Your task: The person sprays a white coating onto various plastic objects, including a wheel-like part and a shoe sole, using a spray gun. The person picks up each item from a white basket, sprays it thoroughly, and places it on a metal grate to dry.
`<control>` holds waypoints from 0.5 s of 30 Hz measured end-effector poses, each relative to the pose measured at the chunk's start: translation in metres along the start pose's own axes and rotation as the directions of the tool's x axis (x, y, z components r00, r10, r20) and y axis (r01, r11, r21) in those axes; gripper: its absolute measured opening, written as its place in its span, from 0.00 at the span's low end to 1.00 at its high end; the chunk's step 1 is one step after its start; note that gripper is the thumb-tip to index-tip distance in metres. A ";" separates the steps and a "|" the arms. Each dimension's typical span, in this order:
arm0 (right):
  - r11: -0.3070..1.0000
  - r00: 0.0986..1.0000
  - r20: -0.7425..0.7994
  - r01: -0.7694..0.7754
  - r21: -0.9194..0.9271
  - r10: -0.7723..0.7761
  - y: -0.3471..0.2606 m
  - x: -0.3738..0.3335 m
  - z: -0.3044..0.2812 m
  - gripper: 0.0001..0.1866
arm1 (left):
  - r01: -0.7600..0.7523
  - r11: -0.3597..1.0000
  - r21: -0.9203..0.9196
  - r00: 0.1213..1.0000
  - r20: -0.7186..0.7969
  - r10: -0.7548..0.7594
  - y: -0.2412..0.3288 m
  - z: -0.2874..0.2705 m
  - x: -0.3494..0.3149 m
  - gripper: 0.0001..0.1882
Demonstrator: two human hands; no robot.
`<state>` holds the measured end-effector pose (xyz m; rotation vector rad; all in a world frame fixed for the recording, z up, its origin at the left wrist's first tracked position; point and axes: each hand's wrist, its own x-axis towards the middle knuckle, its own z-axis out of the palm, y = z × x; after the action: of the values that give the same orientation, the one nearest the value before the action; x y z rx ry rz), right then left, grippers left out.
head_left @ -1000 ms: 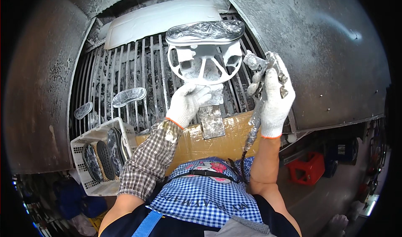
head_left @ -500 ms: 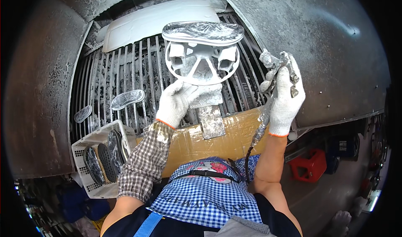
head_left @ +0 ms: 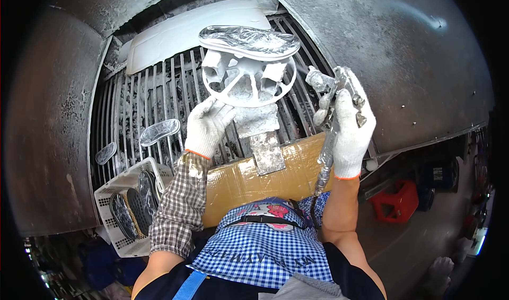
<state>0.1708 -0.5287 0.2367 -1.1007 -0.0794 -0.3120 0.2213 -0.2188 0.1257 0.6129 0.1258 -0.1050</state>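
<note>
Right hand grips the gun, aimed toward the wheel. Left hand is at its rim; grip indeterminable. Sole sits atop. Edge spraying appears underway; next move likely calls for turning the wheel.

Sole and wheel, left of right hand grip: turned, apparently clockwise. Left hand shifted left; spray gun back nearer wheel.

R grip holds spray gun nr wht wheel.

Room above left grate, spoked wheel blocking centre
</note>
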 end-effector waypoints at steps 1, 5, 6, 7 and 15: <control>1.000 1.000 -0.006 -0.011 0.002 0.011 -0.005 0.000 0.000 0.23 | -0.001 1.000 0.003 1.000 -0.008 0.001 0.002 -0.002 0.001 0.26; 1.000 0.996 -0.093 0.016 0.014 -0.015 -0.008 0.006 -0.003 0.23 | -0.017 1.000 -0.003 0.999 -0.027 0.017 0.009 0.003 0.004 0.16; 1.000 0.996 -0.082 0.023 0.010 -0.022 -0.010 0.008 -0.007 0.23 | -0.034 0.999 0.000 0.999 -0.035 0.034 0.011 0.002 0.005 0.13; 1.000 0.997 -0.072 0.030 0.006 -0.030 -0.011 0.010 -0.011 0.23 | -0.051 0.999 0.003 0.998 -0.043 0.051 0.014 0.001 0.005 0.10; 0.998 0.996 -0.080 0.033 -0.044 -0.036 -0.023 -0.003 -0.014 0.22 | -0.124 0.990 0.073 0.985 -0.113 0.132 0.030 0.010 0.012 0.07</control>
<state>0.1601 -0.5503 0.2495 -1.1286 -0.0196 -0.3907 0.2378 -0.2007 0.1487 0.6913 0.1967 0.0515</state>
